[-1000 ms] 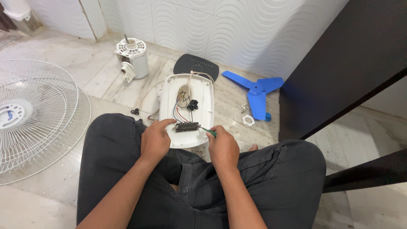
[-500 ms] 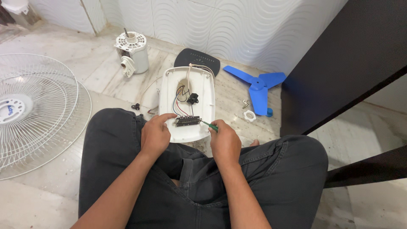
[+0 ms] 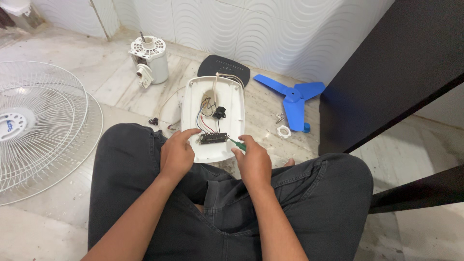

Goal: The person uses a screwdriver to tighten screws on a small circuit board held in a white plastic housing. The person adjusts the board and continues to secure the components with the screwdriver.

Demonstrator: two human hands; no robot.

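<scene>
Left hand (image 3: 176,153) steadies the light, rigid white fan housing (image 3: 212,118) at six o'clock, fingers half-curled; right hand (image 3: 253,162) grips a green screwdriver (image 3: 238,143) beside the fragile switch board (image 3: 213,138).

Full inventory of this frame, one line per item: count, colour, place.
fan housing: 1, white, open on floor before the knees
switch board: 1, dark, inside housing, near end
wires: several, red, black, white, inside housing
screwdriver: 1, green handle, in right hand
fan motor: 1, white, upright near wall
fan blade: 1, blue, floor right
fan guards: 2, white wire, floor left
dark cover: 1, behind housing
left hand: touching housing edge
right hand: gripping screwdriver
</scene>
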